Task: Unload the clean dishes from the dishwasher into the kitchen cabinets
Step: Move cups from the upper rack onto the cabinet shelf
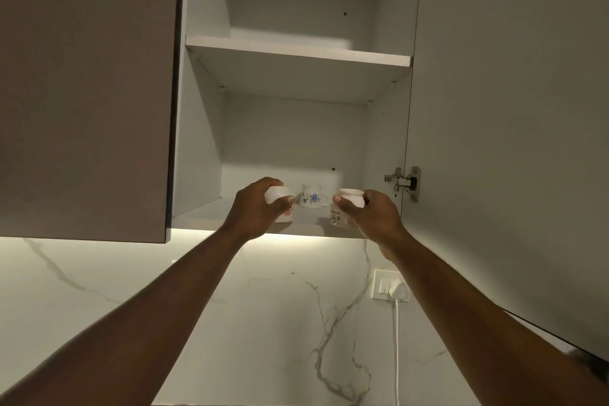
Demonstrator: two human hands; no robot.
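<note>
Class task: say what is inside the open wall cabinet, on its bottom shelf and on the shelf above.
Bottom shelf: a white blue-flowered cup stands between white cups gripped by the left hand and right hand. The upper shelf's top is hidden from below.

Left cup point(278, 204): plain white, you have it at the bottom shelf point(309, 224) front.
Middle cup point(313, 196): white, blue flower, upright, further back.
Right cup point(346, 208): white, dark print low down, at the shelf front in your grip.

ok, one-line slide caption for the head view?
Left hand and right hand each set a white ceramic cup on the open cabinet's bottom shelf, flanking a blue-flowered white cup.
</note>
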